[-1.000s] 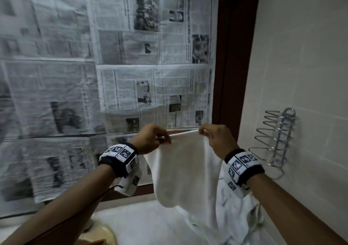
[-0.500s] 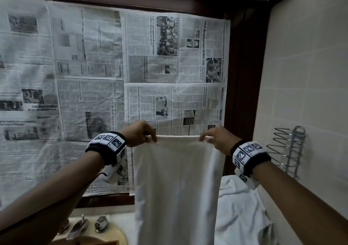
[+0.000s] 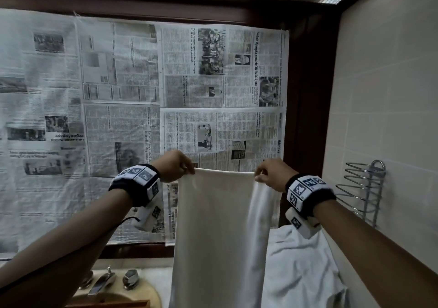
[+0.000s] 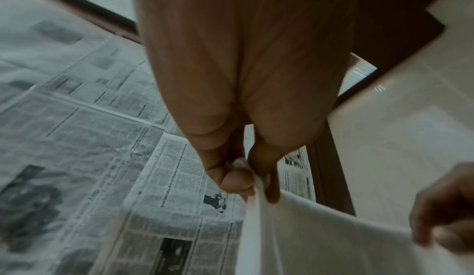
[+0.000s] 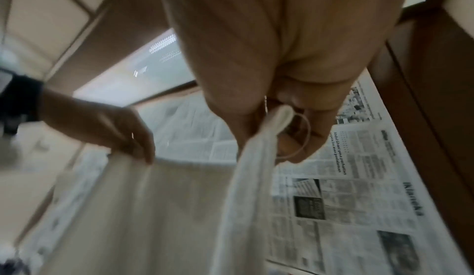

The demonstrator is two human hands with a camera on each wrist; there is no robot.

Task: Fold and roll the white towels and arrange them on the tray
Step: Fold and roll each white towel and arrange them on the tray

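A white towel (image 3: 213, 232) hangs straight down in front of me, held up by its top edge. My left hand (image 3: 176, 166) pinches the top left corner, and my right hand (image 3: 269, 173) pinches the top right corner. In the left wrist view the thumb and fingers of the left hand (image 4: 252, 180) clamp the towel (image 4: 320, 239) edge. In the right wrist view the right hand (image 5: 279, 123) grips the bunched corner of the towel (image 5: 164, 208). More white towels (image 3: 301, 267) lie heaped on the counter at lower right. No tray is in view.
Newspaper sheets (image 3: 142, 108) cover the window behind the towel. A wire rack (image 3: 365, 189) hangs on the tiled right wall. A faucet (image 3: 104, 281) and a basin rim (image 3: 151, 296) sit at lower left, below my left arm.
Both hands have lifted the towel higher and moved apart, stretching its top edge flat. The towel now hangs long and straight; the head view has tilted upward.
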